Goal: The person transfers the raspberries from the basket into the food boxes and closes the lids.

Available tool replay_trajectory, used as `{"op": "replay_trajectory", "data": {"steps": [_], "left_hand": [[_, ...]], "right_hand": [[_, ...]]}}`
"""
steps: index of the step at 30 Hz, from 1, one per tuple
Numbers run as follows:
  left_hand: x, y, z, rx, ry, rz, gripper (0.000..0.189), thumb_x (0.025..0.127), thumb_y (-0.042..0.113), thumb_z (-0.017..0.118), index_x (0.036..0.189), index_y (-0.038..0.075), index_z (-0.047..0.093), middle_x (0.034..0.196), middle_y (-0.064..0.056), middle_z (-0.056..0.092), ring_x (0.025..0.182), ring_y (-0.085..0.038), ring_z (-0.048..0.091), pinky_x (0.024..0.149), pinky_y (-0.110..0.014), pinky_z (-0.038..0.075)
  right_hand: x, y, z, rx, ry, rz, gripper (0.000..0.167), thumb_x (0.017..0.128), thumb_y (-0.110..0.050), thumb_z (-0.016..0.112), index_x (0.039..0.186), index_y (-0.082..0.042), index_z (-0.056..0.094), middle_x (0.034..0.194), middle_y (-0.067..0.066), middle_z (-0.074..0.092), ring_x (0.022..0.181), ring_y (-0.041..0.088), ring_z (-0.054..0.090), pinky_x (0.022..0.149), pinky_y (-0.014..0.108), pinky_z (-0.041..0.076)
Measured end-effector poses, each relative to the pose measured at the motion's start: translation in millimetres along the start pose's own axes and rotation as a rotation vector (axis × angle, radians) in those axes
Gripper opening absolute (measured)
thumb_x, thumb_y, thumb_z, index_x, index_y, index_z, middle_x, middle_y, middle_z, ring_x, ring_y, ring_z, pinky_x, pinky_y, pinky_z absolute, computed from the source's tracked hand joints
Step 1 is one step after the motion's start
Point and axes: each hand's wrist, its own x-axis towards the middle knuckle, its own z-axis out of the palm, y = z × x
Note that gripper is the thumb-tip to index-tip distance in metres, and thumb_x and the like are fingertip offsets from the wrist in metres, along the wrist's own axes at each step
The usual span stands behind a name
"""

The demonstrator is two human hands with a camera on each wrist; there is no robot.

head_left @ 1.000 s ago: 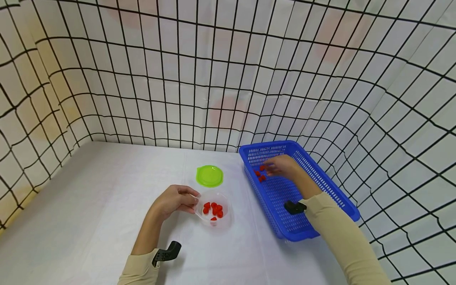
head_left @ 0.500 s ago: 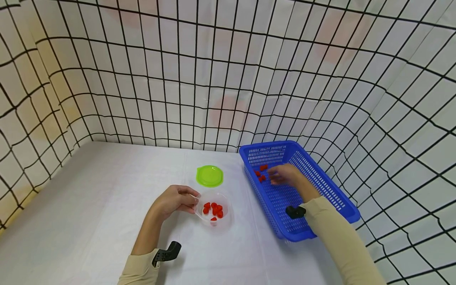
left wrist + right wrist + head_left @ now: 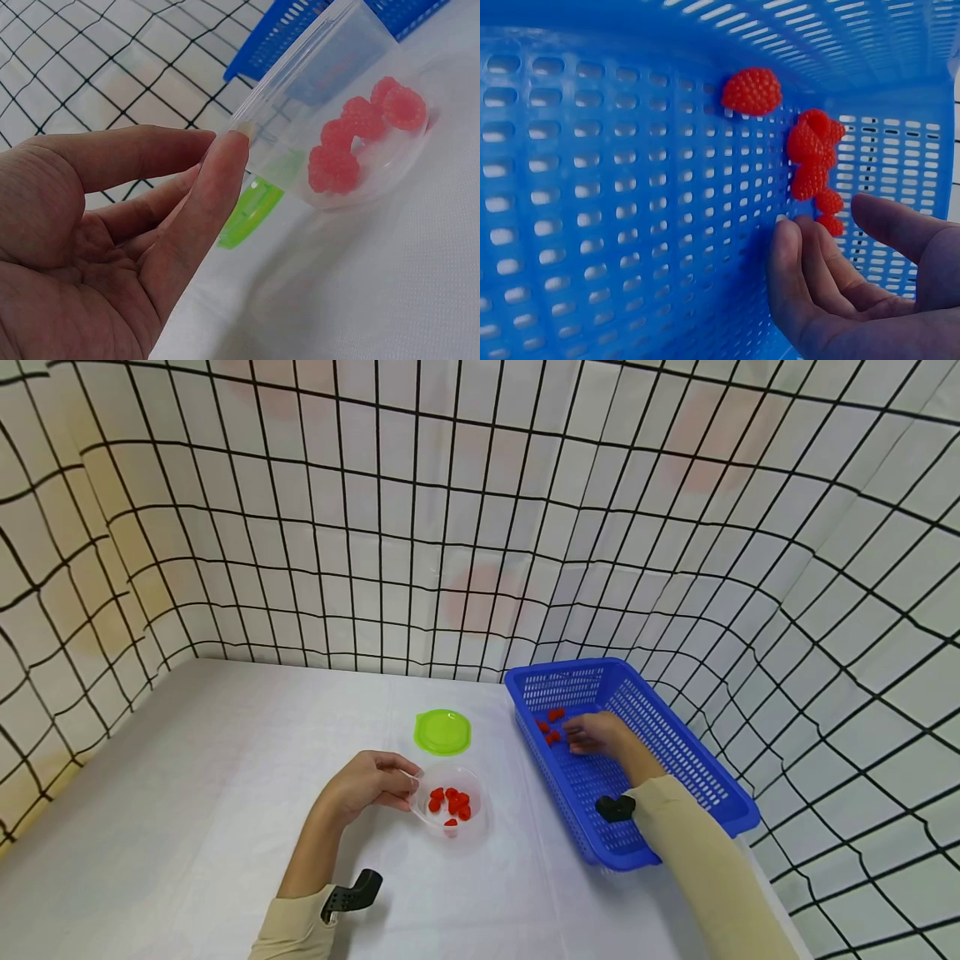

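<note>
In the head view my left hand (image 3: 372,781) pinches the rim of a clear plastic tub (image 3: 477,785) between thumb and fingers. Several red raspberries (image 3: 364,118) lie in the bottom of this tub, seen through its wall in the left wrist view. My right hand (image 3: 598,735) reaches down inside a blue perforated basket (image 3: 630,180). Its fingers are loosely bent, thumb apart from them, and nothing shows between them. Just beyond the fingertips, several raspberries (image 3: 810,154) cluster along the basket wall in the right wrist view; a single raspberry (image 3: 751,91) lies apart from the cluster.
A bright green lid (image 3: 442,732) lies on the white tablecloth (image 3: 247,760) behind the tub. Black wire mesh (image 3: 360,552) with white sheeting behind it stands around the back and sides. The basket's right long side is near the mesh.
In the basket, my right hand has drawn back slightly toward me and right, showing more of the raspberries by the wall. My left hand and the tub have stayed in place.
</note>
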Motion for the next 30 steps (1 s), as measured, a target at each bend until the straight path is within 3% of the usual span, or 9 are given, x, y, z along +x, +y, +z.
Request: {"op": "replay_trajectory", "data": {"steps": [12, 19, 30], "left_hand": [[0.8, -0.8, 1.5, 0.012, 0.012, -0.013, 0.029, 0.091, 0.006, 0.067, 0.115, -0.010, 0.066, 0.095, -0.013, 0.069, 0.069, -0.019, 0.068, 0.071, -0.032, 0.064], [2.3, -1.8, 1.2, 0.021, 0.023, -0.025, 0.028, 0.092, 0.007, 0.067, 0.114, -0.009, 0.067, 0.095, -0.013, 0.069, 0.069, -0.019, 0.068, 0.071, -0.032, 0.064], [2.1, -0.7, 1.4, 0.014, 0.009, -0.019, 0.030, 0.092, 0.007, 0.067, 0.117, -0.011, 0.066, 0.096, -0.012, 0.069, 0.069, -0.019, 0.068, 0.071, -0.032, 0.064]], "right_hand": [[7.7, 2, -1, -0.001, -0.024, 0.021, 0.041, 0.102, -0.013, 0.057, 0.137, 0.009, 0.055, 0.119, 0.020, 0.063, 0.088, 0.021, 0.068, 0.094, 0.035, 0.060], [12.8, 2, 2, -0.030, -0.019, 0.059, 0.040, 0.098, -0.014, 0.064, 0.130, 0.009, 0.058, 0.107, 0.016, 0.064, 0.078, 0.018, 0.066, 0.084, 0.028, 0.061], [15.7, -2, 5, -0.061, -0.060, 0.055, 0.029, 0.099, -0.020, 0.065, 0.117, 0.003, 0.059, 0.091, 0.007, 0.062, 0.071, 0.014, 0.063, 0.078, 0.026, 0.061]]}}
